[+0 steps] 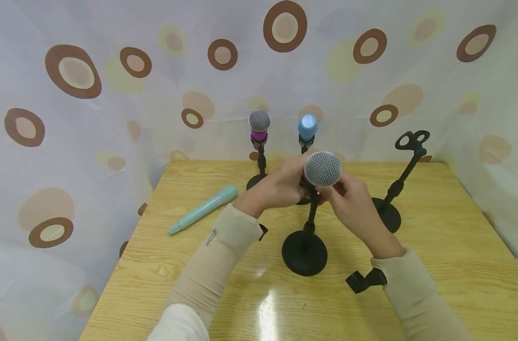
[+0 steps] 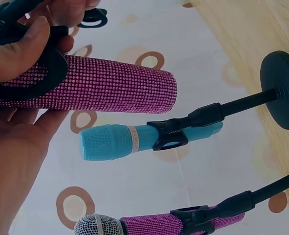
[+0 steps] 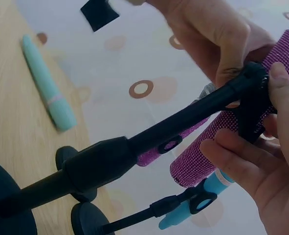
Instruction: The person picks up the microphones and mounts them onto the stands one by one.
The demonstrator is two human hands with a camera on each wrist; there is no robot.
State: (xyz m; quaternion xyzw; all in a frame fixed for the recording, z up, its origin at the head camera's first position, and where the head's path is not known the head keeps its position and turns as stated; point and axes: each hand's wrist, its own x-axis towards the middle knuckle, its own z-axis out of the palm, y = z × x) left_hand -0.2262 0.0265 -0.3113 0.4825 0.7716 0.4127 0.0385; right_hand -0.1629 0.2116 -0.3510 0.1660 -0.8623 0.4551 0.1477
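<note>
A microphone (image 1: 322, 169) with a silver mesh head and a pink rhinestone body lies in the black clip (image 3: 254, 110) of the nearest stand (image 1: 304, 253). My left hand (image 1: 282, 184) grips the microphone, its thumb over the clip and its fingers beneath the body in the left wrist view. From the other side my right hand (image 1: 354, 208) pinches the clip, with fingertips against the rhinestone body. Hands and clip cover part of the microphone's middle.
Behind stand a pink microphone (image 1: 259, 123) and a blue microphone (image 1: 307, 127), each clipped to a stand. An unfilled clip stand (image 1: 397, 187) is at the right. A mint-green microphone (image 1: 203, 210) lies on the wooden table (image 1: 241, 293) at the left. Patterned cloth (image 1: 241, 28) hangs behind.
</note>
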